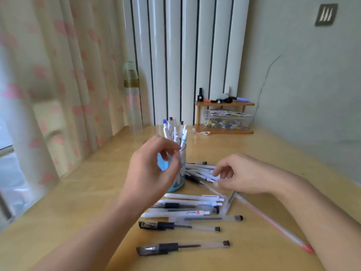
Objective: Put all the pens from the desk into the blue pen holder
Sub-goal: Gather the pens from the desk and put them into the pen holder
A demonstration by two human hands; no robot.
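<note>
A person's two bare hands work over a wooden desk [273, 149] strewn with pens; the left hand [150, 169] hangs in front of the blue pen holder [178, 173], its fingers loosely curled with thumb and forefinger close together, and no pen shows between them; the holder stands upright near the middle of the desk, partly hidden by that hand, and already carries a cluster of white pens [175, 132] standing up out of its rim.

The right hand [240, 174] rests low just right of the holder, fingers bent down onto a small pile of white and black pens [199, 172] that lie against the holder's base; whether it grips one cannot be told.

Nearer the camera a second group lies roughly side by side: several white pens [193, 197], clear pens with black caps [162, 225], and one more black-capped pen [168, 248] closest to the desk's front edge; a long pink pen [273, 223] runs aslant beneath the right forearm.

Behind, a clear bottle [132, 98] stands by the heart-patterned curtain [48, 85]; a small wooden shelf [224, 114] at the far end holds a clear box and oddments.
</note>
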